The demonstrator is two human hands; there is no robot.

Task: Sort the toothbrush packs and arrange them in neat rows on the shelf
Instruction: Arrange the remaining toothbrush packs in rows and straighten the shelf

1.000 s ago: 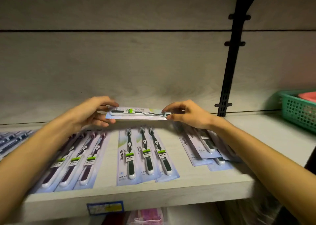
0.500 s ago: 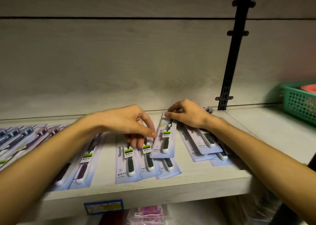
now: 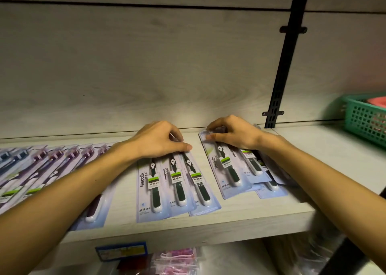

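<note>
On the pale wooden shelf [image 3: 240,218] lie three overlapping black-and-green toothbrush packs [image 3: 177,187] in the middle. My left hand [image 3: 160,141] sits on their far ends with curled fingers, thumb and forefinger pinching the top of the rightmost pack. To the right is a looser pile of the same packs [image 3: 261,174]. My right hand [image 3: 234,134] pinches the far end of the top pack [image 3: 225,168] of that pile, which lies lengthwise and slightly askew. A row of purple packs [image 3: 52,159] fills the left of the shelf, partly hidden by my left forearm.
A green plastic basket [image 3: 365,120] with something pink inside stands at the far right of the shelf. A black slotted upright [image 3: 279,86] runs up the back wall. A blue price label [image 3: 121,251] is on the shelf's front edge, with pink bagged goods [image 3: 175,260] below.
The pack both hands held crosswise was turned lengthwise and laid on the right pile. My left hand let go of it and moved onto the middle packs.
</note>
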